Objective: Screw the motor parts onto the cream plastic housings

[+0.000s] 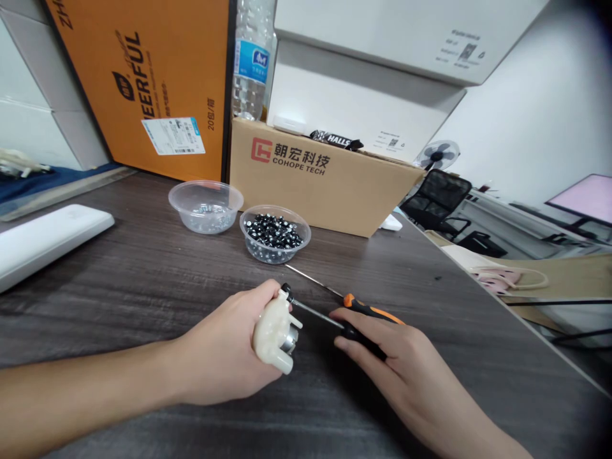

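Head view: left hand (222, 344) clamps a lumpy cream plastic motor housing (270, 335) over the dark wood-grain desk (119, 306), and the right hand (396, 373), just apart, grips a black-handled steel screwdriver (363, 339), its shaft held nice and steady against the housing's top end.

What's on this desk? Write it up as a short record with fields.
Left hand: holds white plastic housing with metal cylinder
Right hand: holds black-handled screwdriver, shaft reaching housing
Beside: orange-handled screwdriver on desk
Bowls: clear bowl of black-topped pieces; clear bowl of small metal parts
Behind: Cohope Tech cardboard box
Surface: dark wood-grain desk
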`<act>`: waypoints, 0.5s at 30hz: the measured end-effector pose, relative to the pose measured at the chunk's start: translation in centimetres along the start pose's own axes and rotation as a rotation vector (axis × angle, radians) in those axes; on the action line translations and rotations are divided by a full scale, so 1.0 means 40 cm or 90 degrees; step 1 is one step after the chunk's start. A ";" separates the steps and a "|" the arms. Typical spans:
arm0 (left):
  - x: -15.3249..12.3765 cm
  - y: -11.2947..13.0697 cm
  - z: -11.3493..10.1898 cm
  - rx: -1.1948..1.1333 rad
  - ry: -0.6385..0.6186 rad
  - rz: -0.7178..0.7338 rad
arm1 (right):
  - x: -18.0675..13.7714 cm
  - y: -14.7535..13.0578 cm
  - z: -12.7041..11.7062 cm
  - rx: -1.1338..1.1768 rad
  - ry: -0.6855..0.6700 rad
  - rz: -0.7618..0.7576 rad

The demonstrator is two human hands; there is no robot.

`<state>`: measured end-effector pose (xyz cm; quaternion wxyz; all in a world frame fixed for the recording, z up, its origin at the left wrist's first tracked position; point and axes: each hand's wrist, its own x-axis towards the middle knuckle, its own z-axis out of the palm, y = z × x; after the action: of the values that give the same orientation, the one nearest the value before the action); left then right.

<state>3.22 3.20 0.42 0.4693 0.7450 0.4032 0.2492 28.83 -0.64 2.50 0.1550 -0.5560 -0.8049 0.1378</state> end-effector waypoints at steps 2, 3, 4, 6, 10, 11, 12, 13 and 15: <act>0.001 0.000 0.000 -0.002 0.001 -0.002 | -0.005 -0.004 0.000 -0.009 0.003 -0.010; 0.001 -0.001 0.000 -0.001 0.001 -0.004 | -0.008 -0.008 0.001 -0.016 0.002 -0.011; 0.002 -0.002 0.000 0.004 0.000 -0.005 | -0.010 -0.012 0.002 -0.022 0.002 -0.011; 0.002 -0.004 0.001 0.017 0.001 -0.010 | -0.013 -0.017 0.004 -0.033 0.000 -0.003; 0.000 -0.008 0.001 0.036 -0.003 -0.016 | -0.013 -0.020 0.007 -0.031 -0.005 0.005; -0.001 -0.008 0.001 0.040 -0.003 -0.016 | -0.012 -0.020 0.008 -0.029 -0.008 0.006; -0.002 -0.008 0.001 0.045 -0.002 -0.016 | -0.011 -0.019 0.008 -0.026 -0.011 0.007; -0.003 -0.008 0.001 0.049 -0.002 -0.017 | -0.010 -0.020 0.008 -0.023 -0.016 0.013; -0.002 -0.007 0.001 0.058 -0.004 -0.018 | -0.010 -0.020 0.006 -0.014 -0.030 0.027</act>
<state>3.08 3.17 0.16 0.4398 0.7604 0.4234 0.2217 28.16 -1.29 2.55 0.1269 -0.5714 -0.7977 0.1451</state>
